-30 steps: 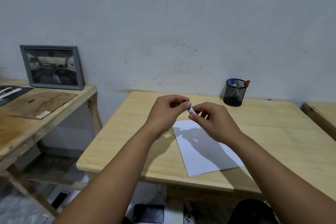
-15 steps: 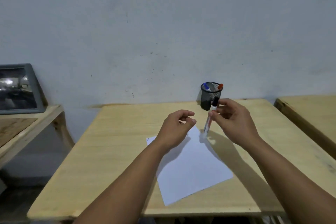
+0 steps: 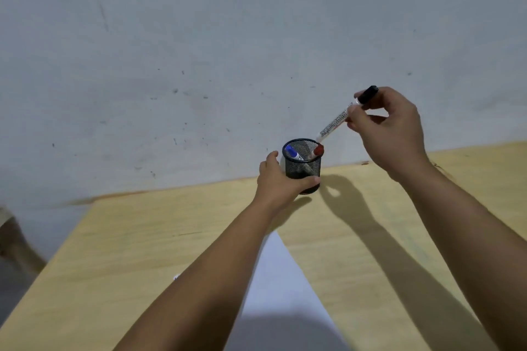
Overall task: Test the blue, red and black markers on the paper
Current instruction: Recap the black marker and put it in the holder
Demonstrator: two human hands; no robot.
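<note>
Right hand (image 3: 390,134) pinches black marker (image 3: 340,118) near its cap — light, stiff, slick barrel. Left hand (image 3: 281,179) wraps mesh cup (image 3: 302,168), likely tippy.

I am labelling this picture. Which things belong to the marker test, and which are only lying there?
Belong to the job:
black marker, held by the right hand
blue marker and red marker in the mesh cup, gripped by the left hand
paper

Only there:
table
wall
</note>
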